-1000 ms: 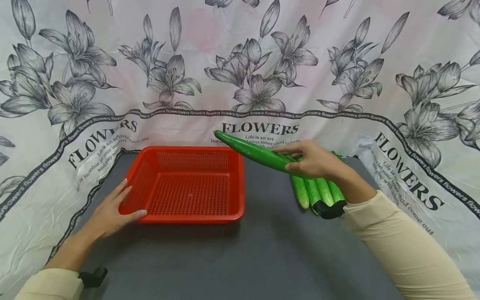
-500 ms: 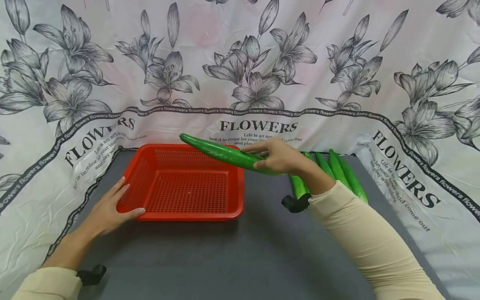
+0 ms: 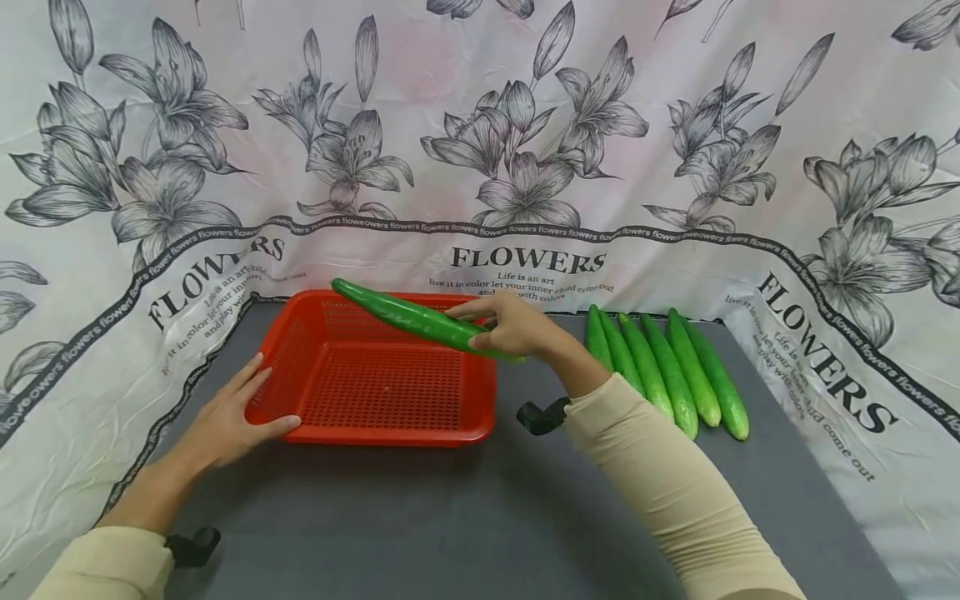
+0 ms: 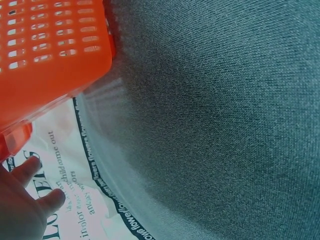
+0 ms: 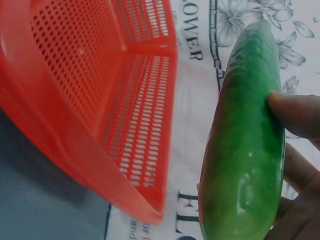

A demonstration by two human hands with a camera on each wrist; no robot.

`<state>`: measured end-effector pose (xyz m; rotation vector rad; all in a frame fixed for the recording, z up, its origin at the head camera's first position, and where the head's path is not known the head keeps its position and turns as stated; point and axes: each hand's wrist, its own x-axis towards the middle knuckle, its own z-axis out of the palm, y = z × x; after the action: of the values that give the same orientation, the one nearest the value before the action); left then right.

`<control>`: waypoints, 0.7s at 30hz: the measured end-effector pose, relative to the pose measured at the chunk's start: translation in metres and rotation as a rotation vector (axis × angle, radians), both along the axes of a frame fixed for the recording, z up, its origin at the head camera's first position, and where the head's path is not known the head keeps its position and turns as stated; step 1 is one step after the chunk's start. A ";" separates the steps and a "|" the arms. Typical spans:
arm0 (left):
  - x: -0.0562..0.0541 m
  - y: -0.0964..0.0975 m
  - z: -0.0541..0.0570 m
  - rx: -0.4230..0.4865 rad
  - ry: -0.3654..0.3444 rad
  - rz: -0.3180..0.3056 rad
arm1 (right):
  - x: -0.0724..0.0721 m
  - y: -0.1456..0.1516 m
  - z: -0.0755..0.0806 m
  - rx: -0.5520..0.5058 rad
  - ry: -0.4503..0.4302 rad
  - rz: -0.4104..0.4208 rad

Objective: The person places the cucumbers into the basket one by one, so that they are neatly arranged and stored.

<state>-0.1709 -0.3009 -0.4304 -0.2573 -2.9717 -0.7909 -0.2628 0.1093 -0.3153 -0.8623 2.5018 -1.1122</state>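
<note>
A long green cucumber (image 3: 405,318) is pinched between the thumb and fingers of my right hand (image 3: 517,327). It hangs tilted above the right and back part of a red slotted plastic basket (image 3: 382,435), its dark tip pointing left. In the right wrist view the cucumber (image 5: 242,145) fills the right side, and my thumb presses on it. My left hand (image 3: 225,427) rests at the basket's front left corner with fingers extended and thumb by the front rim. Inside the basket only the bare perforated floor shows. The left wrist view catches a few fingers (image 4: 27,172) near the basket wall.
Several cucumbers (image 3: 693,371) lie side by side on the right of the grey table (image 3: 450,525); my right sleeve covers part of them. A white floral cloth (image 3: 420,183) hangs behind and along both sides. Black straps (image 3: 193,547) are on the wrists.
My right hand has carried the cucumber leftward from beside the row to over the basket, uncovering more of the other cucumbers. The left hand stays at the basket's corner.
</note>
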 end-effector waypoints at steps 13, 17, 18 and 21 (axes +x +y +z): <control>0.000 0.000 0.000 0.006 0.009 -0.001 | -0.022 -0.039 -0.030 -0.052 -0.087 0.015; -0.001 0.000 -0.001 0.009 0.011 -0.002 | -0.030 -0.048 -0.037 -0.067 -0.134 0.025; -0.001 0.000 -0.001 0.010 0.008 -0.002 | -0.031 -0.051 -0.038 -0.068 -0.139 0.030; -0.002 -0.001 -0.002 0.012 0.007 0.000 | -0.035 -0.058 -0.045 -0.068 -0.163 0.051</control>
<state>-0.1726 -0.3020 -0.4321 -0.2590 -2.9596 -0.8066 -0.2979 0.0514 -0.3599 -0.8130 2.3100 -1.2062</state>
